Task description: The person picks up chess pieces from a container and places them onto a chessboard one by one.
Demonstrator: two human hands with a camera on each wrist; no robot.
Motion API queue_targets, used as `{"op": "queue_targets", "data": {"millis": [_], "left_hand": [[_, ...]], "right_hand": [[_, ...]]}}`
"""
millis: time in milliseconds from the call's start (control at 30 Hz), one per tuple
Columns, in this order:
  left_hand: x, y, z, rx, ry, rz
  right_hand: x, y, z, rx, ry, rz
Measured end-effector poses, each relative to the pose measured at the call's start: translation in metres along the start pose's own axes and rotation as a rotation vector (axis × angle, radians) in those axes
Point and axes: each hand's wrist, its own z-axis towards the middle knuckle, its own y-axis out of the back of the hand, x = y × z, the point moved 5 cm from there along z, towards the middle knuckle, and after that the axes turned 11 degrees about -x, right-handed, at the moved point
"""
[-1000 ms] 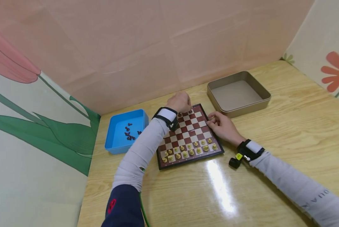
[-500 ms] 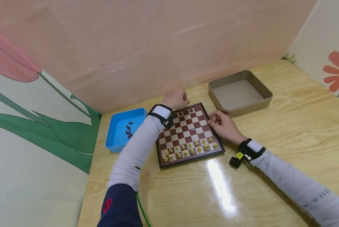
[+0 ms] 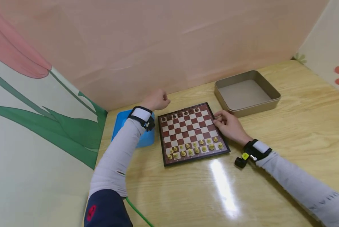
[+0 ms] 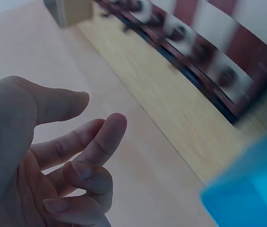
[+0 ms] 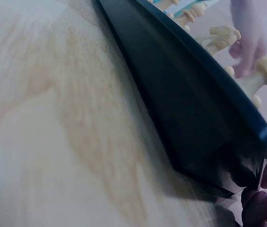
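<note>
A chessboard (image 3: 183,135) lies open on the table, with a row of dark chess pieces (image 3: 185,112) along its far side and two rows of cream pieces (image 3: 197,150) at the near side. My left hand (image 3: 155,100) is in the air beyond the board's far left corner, near the blue box (image 3: 148,140). In the left wrist view that hand (image 4: 60,149) has loosely bent fingers, thumb apart from them, nothing between. At the board's right edge, my right hand (image 3: 227,126) holds the rim between thumb and fingers; its fingertips (image 5: 261,208) show at the board's dark side.
A beige box (image 3: 253,109) stands at the back right, close behind my right hand. My left forearm (image 3: 112,164) covers part of the blue box and hides its contents. A pink backdrop (image 3: 186,47) rises behind the table (image 3: 192,195).
My left hand has moved left, off the board's far row toward the blue box, uncovering the dark pieces. The right hand stays at the board's edge. The head view has shifted slightly.
</note>
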Motion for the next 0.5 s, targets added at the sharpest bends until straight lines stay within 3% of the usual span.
{"op": "queue_targets", "data": {"millis": [300, 500], "left_hand": [[0.052, 0.005, -0.015, -0.032, 0.074, -0.005], [0.073, 0.008, -0.022, -0.039, 0.142, -0.002]], "right_hand": [[-0.009, 0.013, -0.001, -0.017, 0.003, -0.008], [-0.009, 0.017, -0.001, -0.025, 0.001, -0.006]]}}
